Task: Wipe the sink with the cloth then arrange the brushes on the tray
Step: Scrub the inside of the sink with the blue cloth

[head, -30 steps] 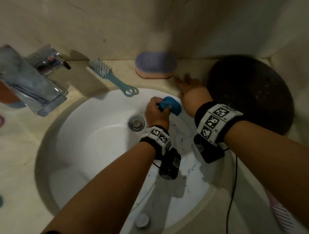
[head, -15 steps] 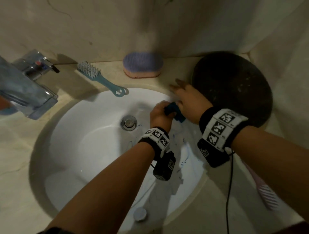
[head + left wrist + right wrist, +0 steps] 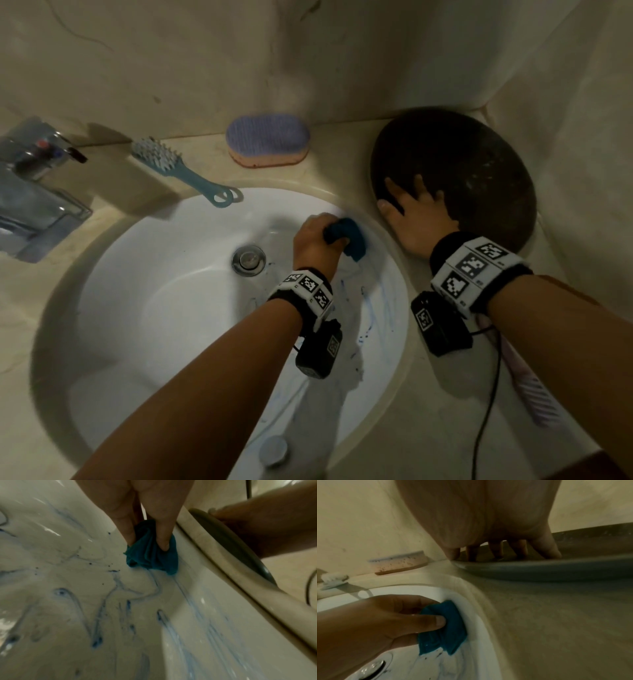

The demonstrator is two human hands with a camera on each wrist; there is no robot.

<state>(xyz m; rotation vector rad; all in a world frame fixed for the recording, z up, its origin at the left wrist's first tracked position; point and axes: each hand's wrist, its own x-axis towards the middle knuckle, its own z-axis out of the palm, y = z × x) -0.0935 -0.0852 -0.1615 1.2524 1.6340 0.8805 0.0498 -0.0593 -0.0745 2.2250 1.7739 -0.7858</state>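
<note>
Nearby, long-handled brush (image 3: 178, 171) overhangs sink (image 3: 154, 308); tap (image 3: 37, 192) left.

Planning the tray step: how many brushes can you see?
3: teal-handled brush behind the sink, purple oval brush by the wall, pink brush partly hidden under the right forearm. Others may be out of view.

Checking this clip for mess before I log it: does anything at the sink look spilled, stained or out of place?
Yes. Blue streaks and specks smear the white sink basin below the teal cloth gripped by the left hand. The blue brush lies on the counter, handle loop overhanging the rim. Right hand rests on the dark tray.
</note>
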